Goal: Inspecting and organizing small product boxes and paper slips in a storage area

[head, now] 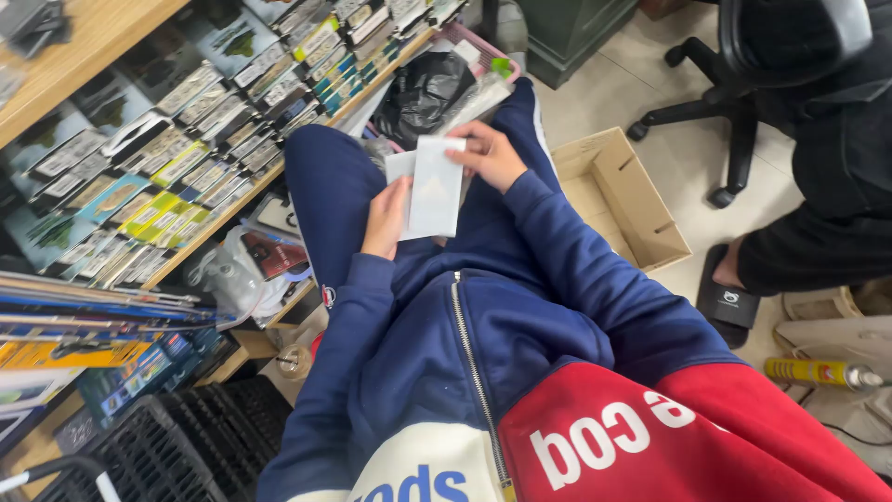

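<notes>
White flat packets: pinched between left hand and right hand; count unclear, fingertips partly hidden behind them.

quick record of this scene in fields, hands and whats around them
left hand: holds the lower left edge of a white packet
right hand: grips the packet's upper right edge
packet: flat, white, held over the lap; a second white piece shows behind it
lap: black bag and pink basket beyond the knees
left side: wooden shelves packed with small packaged goods
right side: open cardboard box on the tile floor, office chair, another person's sandalled foot
floor near right: yellow spray can
</notes>
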